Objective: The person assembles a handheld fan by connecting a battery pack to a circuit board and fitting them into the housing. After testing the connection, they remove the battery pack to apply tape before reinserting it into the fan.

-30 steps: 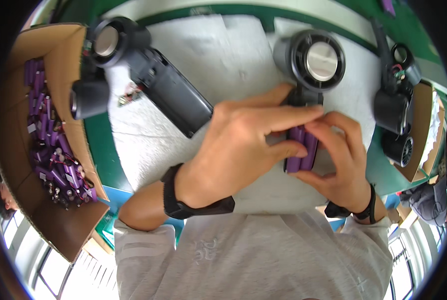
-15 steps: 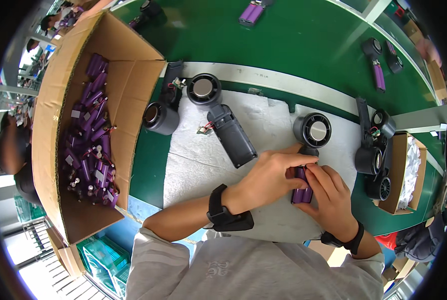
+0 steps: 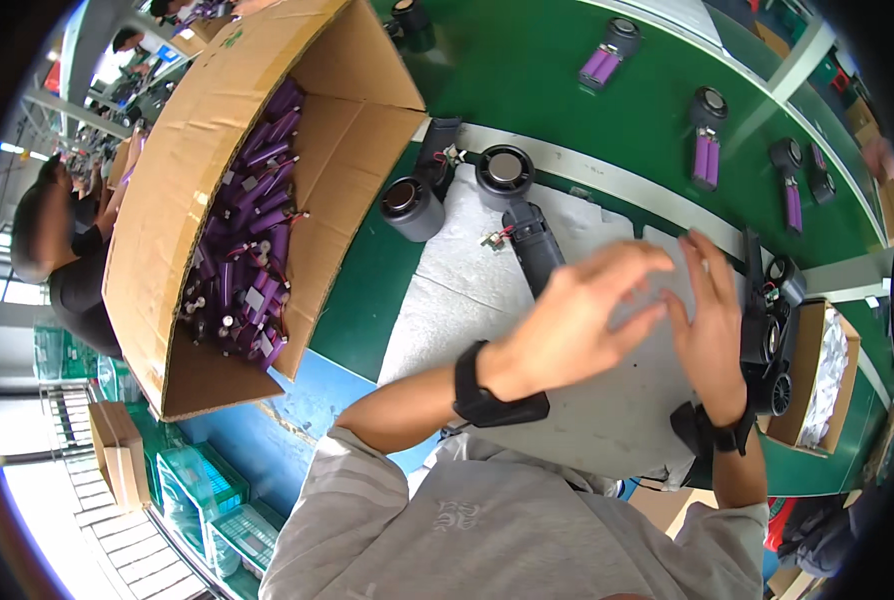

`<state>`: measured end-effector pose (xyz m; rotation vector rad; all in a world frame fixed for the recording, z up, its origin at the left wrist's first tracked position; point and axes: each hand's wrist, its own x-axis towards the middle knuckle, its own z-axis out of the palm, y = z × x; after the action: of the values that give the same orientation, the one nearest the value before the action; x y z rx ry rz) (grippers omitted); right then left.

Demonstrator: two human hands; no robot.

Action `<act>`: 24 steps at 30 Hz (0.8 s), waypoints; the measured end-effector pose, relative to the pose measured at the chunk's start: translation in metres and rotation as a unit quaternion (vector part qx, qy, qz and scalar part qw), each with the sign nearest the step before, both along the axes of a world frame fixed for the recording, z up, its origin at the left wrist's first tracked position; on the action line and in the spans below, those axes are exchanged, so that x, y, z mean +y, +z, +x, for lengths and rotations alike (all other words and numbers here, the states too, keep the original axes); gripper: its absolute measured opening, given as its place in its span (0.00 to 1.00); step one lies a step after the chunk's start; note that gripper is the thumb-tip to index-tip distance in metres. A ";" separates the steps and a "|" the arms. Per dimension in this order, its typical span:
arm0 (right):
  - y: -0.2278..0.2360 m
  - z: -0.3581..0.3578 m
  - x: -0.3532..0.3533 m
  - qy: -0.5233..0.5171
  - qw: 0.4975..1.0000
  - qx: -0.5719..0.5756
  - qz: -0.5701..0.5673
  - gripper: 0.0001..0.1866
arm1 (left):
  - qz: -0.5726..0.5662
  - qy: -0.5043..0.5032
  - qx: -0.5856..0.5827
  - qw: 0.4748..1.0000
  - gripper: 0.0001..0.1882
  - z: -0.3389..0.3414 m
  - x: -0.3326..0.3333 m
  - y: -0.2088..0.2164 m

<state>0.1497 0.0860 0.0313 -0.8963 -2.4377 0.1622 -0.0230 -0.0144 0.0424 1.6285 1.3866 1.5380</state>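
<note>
Both my hands hang over the white foam mat [image 3: 437, 300] with nothing in them. My left hand [image 3: 577, 325] has its fingers spread and slightly curled, a bit blurred. Beside it, my right hand [image 3: 709, 335] is raised with its fingers stretched apart. Just beyond my left hand lies a black handheld fan body [image 3: 535, 245], its lower end hidden by that hand. Its round head [image 3: 505, 170] carries a silver disc, and a small wired circuit board [image 3: 493, 240] sticks out at its side. Farther off, a fan head with purple battery cells [image 3: 707, 140] rests on the green surface.
A large cardboard box [image 3: 352, 150] of purple battery cells stands at the left. Another fan housing [image 3: 412, 208] is next to it. More fan units with cells [image 3: 607, 60] lie on the far green surface. At right are fan parts [image 3: 762, 340] and a small box [image 3: 827, 380].
The fan unit with purple cells has left my hands and the mat; one now lies on the green surface beyond. My hands have opened and lifted. The view has shifted to the left.
</note>
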 end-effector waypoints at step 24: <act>-0.029 0.041 -0.020 0.114 0.951 0.101 -0.268 0.11 | -0.333 0.507 0.401 0.686 0.15 -0.294 -0.106 -0.027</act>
<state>0.1907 0.0659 0.0023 -0.7569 -2.3268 0.9886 -0.3167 -0.1203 0.0152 1.0039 3.2082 0.3585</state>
